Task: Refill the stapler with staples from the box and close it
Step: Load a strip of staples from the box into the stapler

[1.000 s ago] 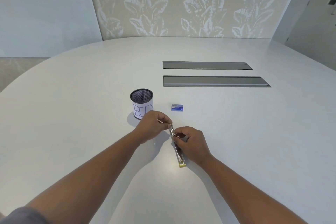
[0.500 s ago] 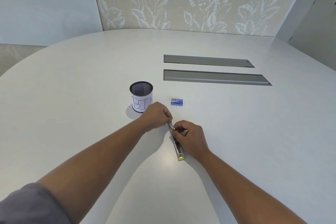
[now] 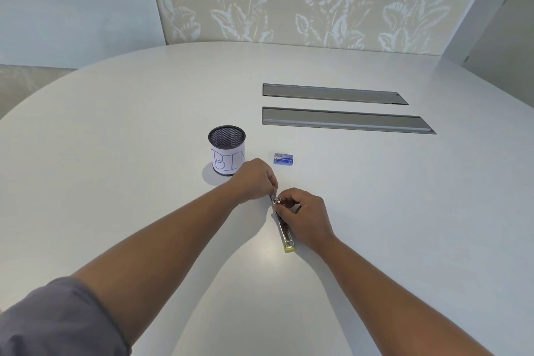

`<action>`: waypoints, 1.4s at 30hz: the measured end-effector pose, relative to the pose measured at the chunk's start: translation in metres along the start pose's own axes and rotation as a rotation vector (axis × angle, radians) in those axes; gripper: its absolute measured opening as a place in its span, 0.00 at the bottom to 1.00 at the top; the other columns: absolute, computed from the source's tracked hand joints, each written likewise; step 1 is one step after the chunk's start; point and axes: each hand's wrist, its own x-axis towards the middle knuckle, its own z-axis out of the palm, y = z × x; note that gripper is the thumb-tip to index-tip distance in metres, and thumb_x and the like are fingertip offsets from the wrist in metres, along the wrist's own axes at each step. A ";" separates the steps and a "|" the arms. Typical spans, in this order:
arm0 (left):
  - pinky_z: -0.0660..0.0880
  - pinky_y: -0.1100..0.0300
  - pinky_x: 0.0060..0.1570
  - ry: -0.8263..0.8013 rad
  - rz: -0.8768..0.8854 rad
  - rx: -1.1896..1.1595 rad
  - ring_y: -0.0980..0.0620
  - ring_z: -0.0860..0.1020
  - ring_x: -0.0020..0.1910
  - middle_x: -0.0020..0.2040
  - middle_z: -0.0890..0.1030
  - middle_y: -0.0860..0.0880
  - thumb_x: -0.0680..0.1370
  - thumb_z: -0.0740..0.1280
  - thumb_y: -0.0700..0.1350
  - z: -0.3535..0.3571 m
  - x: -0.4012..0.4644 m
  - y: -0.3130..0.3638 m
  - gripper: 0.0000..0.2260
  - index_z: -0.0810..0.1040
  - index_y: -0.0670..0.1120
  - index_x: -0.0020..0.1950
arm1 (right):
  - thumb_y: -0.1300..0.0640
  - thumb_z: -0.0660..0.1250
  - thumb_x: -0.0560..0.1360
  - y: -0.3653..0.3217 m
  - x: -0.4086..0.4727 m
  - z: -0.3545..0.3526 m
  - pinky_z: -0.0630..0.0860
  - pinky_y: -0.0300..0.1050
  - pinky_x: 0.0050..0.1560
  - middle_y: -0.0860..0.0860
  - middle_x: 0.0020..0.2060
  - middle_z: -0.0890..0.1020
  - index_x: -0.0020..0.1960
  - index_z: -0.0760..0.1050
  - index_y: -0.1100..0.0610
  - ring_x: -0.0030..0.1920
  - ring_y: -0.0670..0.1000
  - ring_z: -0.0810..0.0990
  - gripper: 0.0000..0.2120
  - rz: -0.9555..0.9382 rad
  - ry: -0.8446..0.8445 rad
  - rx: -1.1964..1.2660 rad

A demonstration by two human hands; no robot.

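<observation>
1. Over the last second little has changed on the table [image 3: 115,182]: the stapler [image 3: 284,233] lies in the same place, long and narrow, its yellow end toward the person, and both hands have stayed bunched at its far end.
2. The left hand [image 3: 254,180] is curled closed over the far tip, fingers pinched down on it; whether it holds a strip of staples or only the stapler's metal I cannot tell.
3. The right hand [image 3: 306,217] rests along the stapler's right side, thumb and forefinger closed on a small shiny part near the top. That pinch looks slightly tighter than a moment ago.
4. The staple box [image 3: 283,159] sits apart from the hands, beyond them, untouched, just right of the mesh cup marked BIN [image 3: 227,150].
5. My reading: the work is in the fiddly middle, seating staples or working the magazine, and the stapler is not yet closed.
</observation>
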 end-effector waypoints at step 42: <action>0.79 0.62 0.32 0.040 -0.271 -0.578 0.49 0.79 0.40 0.47 0.84 0.40 0.71 0.74 0.33 0.015 0.008 -0.024 0.08 0.79 0.43 0.45 | 0.56 0.73 0.74 -0.007 -0.002 -0.001 0.78 0.41 0.40 0.41 0.34 0.84 0.43 0.80 0.47 0.35 0.43 0.83 0.05 -0.015 -0.006 -0.049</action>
